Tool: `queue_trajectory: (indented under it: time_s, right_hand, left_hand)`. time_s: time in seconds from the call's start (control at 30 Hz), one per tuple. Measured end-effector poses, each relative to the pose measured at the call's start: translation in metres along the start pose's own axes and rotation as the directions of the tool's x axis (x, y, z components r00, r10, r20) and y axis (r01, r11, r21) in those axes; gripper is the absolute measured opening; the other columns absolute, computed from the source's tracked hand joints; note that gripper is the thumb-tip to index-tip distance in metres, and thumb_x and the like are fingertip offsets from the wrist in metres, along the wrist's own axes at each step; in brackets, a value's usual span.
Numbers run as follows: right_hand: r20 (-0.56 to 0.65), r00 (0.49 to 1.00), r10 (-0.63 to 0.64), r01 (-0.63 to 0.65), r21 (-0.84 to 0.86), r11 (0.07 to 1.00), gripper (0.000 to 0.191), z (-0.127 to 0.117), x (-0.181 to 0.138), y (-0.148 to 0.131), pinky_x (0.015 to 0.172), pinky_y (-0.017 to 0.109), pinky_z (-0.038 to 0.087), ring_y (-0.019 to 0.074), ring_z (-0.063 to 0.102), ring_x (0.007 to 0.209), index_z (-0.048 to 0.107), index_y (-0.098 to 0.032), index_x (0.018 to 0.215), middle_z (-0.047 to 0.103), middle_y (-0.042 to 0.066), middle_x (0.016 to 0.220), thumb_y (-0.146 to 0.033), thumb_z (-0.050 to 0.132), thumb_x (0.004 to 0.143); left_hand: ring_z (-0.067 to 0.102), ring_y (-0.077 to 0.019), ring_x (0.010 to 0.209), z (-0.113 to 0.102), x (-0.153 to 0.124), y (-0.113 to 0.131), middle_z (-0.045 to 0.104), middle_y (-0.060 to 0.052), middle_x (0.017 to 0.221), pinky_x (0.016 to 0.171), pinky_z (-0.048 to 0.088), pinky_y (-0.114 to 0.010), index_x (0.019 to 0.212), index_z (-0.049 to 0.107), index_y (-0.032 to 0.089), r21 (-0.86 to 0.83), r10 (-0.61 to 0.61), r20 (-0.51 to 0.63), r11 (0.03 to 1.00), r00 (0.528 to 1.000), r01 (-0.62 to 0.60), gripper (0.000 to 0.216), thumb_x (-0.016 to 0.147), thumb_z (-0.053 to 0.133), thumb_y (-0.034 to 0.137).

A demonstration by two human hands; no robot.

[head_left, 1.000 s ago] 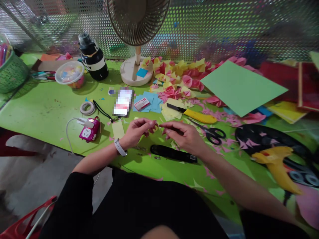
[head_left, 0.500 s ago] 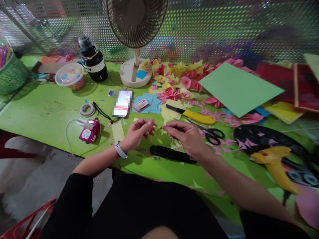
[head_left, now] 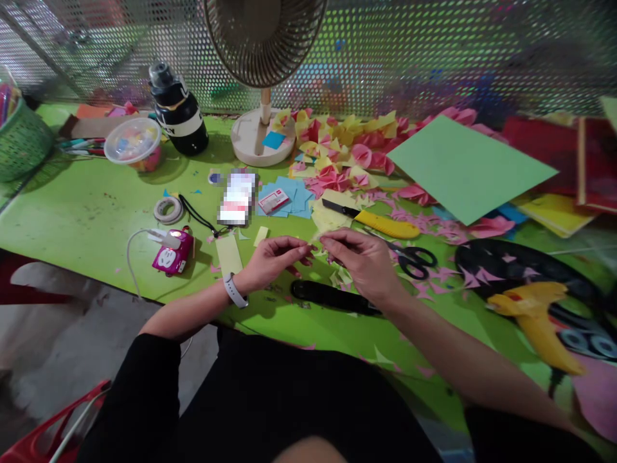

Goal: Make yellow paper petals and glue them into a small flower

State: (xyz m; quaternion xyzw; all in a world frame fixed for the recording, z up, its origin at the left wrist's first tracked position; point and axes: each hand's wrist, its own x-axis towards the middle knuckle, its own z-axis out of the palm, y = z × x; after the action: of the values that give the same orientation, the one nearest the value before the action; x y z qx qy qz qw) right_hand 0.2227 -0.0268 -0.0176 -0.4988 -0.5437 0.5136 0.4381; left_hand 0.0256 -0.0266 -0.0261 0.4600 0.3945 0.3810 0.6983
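My left hand (head_left: 272, 260) and my right hand (head_left: 361, 260) meet over the green table (head_left: 87, 212), fingertips pinching a small yellow paper piece (head_left: 313, 244) between them. Pink and yellow paper scraps lie under the hands. A black stapler-like tool (head_left: 328, 297) lies just in front of my wrists. Black scissors (head_left: 409, 257) and a yellow utility knife (head_left: 376, 222) rest just beyond my right hand. A pale yellow paper strip (head_left: 228, 252) lies left of my left hand.
A fan base (head_left: 260, 138), black bottle (head_left: 179, 112), clear tub (head_left: 134, 143), tape roll (head_left: 168, 209), pink charger (head_left: 172, 251) and green basket (head_left: 22, 138) stand left and back. Folded pink and yellow flowers (head_left: 342, 157), a green sheet (head_left: 467, 170) and a yellow glue gun (head_left: 540, 315) are right.
Both hands have shifted slightly and drawn closer together, still working the small yellow paper between the fingertips. Nothing else on the table moved.
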Motion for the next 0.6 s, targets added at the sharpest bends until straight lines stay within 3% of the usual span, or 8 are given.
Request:
queue_trajectory:
  time_s: [0.17, 0.23, 0.43, 0.6]
  right_hand:
    - [0.051, 0.987, -0.155, 0.163, -0.306, 0.938, 0.034, -0.018, 0.003, -0.004, 0.049, 0.027, 0.052, 0.0144, 0.068, 0.058, 0.070, -0.024, 0.119, 0.077, 0.005, 0.090, -0.044, 0.061, 0.092]
    - [0.058, 0.975, -0.212, 0.220, -0.325, 0.920, 0.039, -0.020, 0.002, -0.005, 0.049, 0.027, 0.053, 0.0157, 0.070, 0.058, 0.064, -0.025, 0.127, 0.077, 0.005, 0.091, -0.044, 0.060, 0.093]
    - [0.214, 0.967, -0.141, 0.205, -0.313, 0.928, 0.029, -0.008, -0.006, -0.003, 0.048, 0.027, 0.053, 0.0192, 0.073, 0.062, 0.067, -0.022, 0.096, 0.075, 0.004, 0.077, -0.050, 0.061, 0.092]
    - [0.215, 0.972, -0.091, 0.161, -0.336, 0.928, 0.033, -0.007, -0.005, -0.001, 0.046, 0.027, 0.050, 0.0167, 0.068, 0.052, 0.065, -0.022, 0.093, 0.070, 0.002, 0.067, -0.054, 0.058, 0.092]
  left_hand:
    - [0.069, -0.0129, 0.077, -0.007, 0.003, 0.002, 0.072, -0.007, 0.089, 0.056, 0.054, -0.019, 0.099, 0.070, 0.013, 0.006, 0.013, -0.049, 1.000, 0.999, -0.013, 0.039, 0.080, 0.074, 0.046]
    - [0.068, -0.0122, 0.076, -0.009, 0.004, 0.003, 0.071, -0.007, 0.090, 0.055, 0.054, -0.018, 0.099, 0.070, 0.013, -0.004, 0.012, -0.031, 1.000, 0.999, -0.012, 0.039, 0.080, 0.073, 0.046]
    - [0.069, -0.0126, 0.076, -0.009, 0.003, 0.004, 0.071, -0.007, 0.091, 0.057, 0.056, -0.020, 0.102, 0.068, 0.012, 0.045, 0.023, 0.019, 0.999, 1.000, -0.024, 0.041, 0.080, 0.073, 0.046]
    - [0.070, -0.0152, 0.080, -0.009, 0.001, 0.005, 0.072, -0.008, 0.091, 0.058, 0.058, -0.021, 0.102, 0.069, 0.012, 0.065, 0.025, 0.044, 0.997, 0.999, -0.028, 0.040, 0.079, 0.074, 0.045]
